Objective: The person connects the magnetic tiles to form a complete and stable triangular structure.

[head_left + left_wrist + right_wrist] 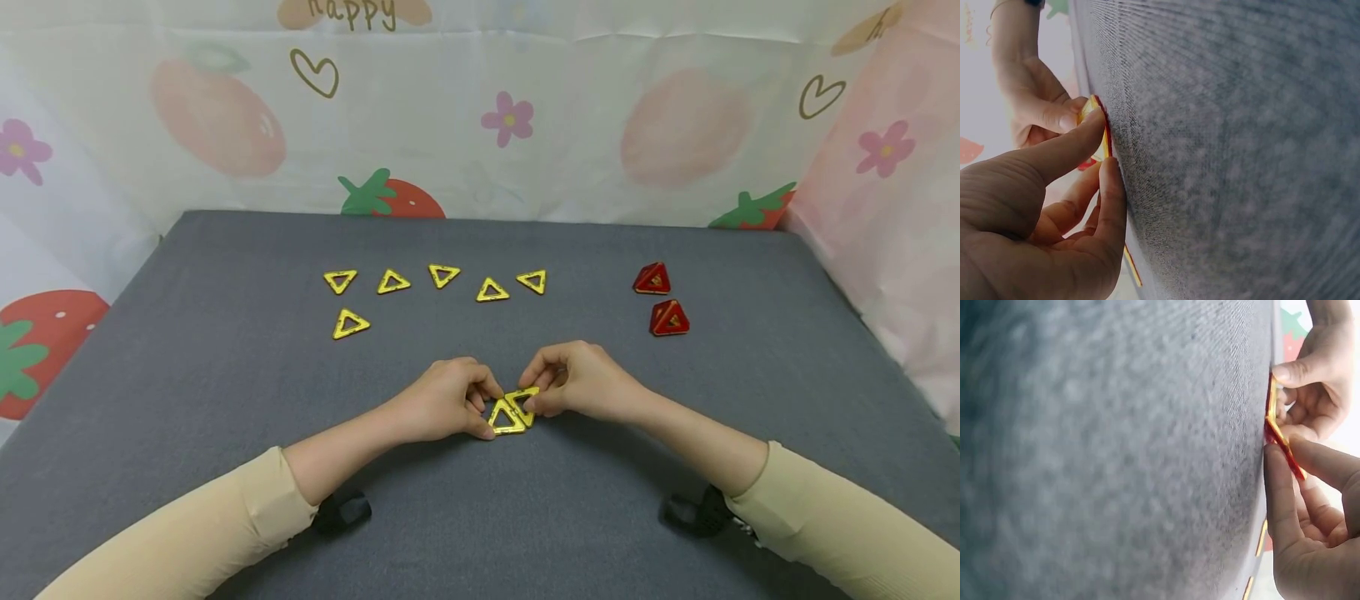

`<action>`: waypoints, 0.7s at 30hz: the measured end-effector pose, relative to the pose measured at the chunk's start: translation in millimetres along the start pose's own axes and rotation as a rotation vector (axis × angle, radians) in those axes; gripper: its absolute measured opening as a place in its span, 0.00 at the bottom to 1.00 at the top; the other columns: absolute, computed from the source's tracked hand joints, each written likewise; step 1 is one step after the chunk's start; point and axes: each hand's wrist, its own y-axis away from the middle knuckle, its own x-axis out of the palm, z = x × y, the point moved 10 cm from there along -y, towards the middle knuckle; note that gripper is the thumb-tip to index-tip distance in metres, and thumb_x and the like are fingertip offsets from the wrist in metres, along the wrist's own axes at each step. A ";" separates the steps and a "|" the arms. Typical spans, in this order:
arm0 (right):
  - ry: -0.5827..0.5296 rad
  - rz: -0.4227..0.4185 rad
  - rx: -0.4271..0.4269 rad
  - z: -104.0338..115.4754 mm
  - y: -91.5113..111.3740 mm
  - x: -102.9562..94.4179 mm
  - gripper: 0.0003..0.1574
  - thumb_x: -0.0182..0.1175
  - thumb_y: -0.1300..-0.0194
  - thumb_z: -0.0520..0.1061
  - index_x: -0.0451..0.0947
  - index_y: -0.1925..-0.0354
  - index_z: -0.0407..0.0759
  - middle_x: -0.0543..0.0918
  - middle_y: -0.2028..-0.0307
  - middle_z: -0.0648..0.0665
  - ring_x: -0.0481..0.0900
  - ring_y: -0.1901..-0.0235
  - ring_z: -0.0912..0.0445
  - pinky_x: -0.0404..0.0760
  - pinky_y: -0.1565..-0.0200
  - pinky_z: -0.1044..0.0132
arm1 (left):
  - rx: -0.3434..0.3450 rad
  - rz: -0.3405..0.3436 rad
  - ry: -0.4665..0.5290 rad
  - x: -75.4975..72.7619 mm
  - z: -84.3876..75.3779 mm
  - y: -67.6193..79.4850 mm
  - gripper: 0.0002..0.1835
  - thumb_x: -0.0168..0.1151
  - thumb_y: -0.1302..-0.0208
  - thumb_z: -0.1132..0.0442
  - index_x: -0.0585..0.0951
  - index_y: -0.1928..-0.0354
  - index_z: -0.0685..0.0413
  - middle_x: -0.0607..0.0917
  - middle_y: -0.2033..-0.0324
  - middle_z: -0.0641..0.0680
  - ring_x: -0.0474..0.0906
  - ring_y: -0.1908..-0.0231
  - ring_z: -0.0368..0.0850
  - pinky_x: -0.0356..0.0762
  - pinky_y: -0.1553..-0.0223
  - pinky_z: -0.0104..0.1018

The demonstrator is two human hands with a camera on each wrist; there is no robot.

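Note:
Two yellow triangular magnetic tiles with open centres and red undersides meet edge to edge near the middle of the table. My left hand [442, 402] holds the left tile [507, 430] at its corners, thumb at the near one and fingertips by the top. The right tile [522, 392] is pinched between the thumb and fingers of my right hand [588, 385]. In the right wrist view this tile [1295, 464] tilts up off the cloth, while the other tile [1274, 394] lies nearly flat along it.
Several yellow triangle tiles [492, 297] lie spread out on the grey cloth [225, 392] beyond my hands. Two small red pyramids [652, 279] stand at the back right. A printed curtain [465, 100] hangs behind the table and at its sides.

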 end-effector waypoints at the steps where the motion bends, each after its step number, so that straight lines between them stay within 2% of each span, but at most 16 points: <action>1: 0.004 0.004 -0.008 0.4 0.0 0.8 0.13 0.72 0.44 0.40 0.84 0.58 0.43 0.86 0.68 0.44 0.85 0.71 0.58 0.85 0.67 0.64 | -0.004 0.002 0.005 0.1 0.0 0.0 0.20 0.80 0.54 0.65 0.85 0.57 0.56 0.82 0.63 0.52 0.77 0.66 0.36 0.77 0.64 0.25; 11: 0.010 0.078 -0.076 7.5 1.5 9.7 0.24 0.75 0.49 0.36 0.82 0.52 0.43 0.87 0.61 0.42 0.84 0.67 0.59 0.83 0.65 0.68 | -0.036 0.007 0.047 -0.8 0.9 -0.7 0.19 0.80 0.54 0.66 0.85 0.57 0.55 0.83 0.63 0.52 0.79 0.66 0.35 0.78 0.64 0.25; 21: 0.046 0.114 -0.107 8.0 -0.7 17.0 0.27 0.76 0.49 0.38 0.81 0.49 0.45 0.85 0.61 0.44 0.83 0.67 0.60 0.83 0.66 0.68 | -0.048 0.023 0.110 -1.1 2.6 0.7 0.19 0.78 0.53 0.68 0.85 0.56 0.56 0.88 0.65 0.52 0.82 0.67 0.34 0.80 0.65 0.25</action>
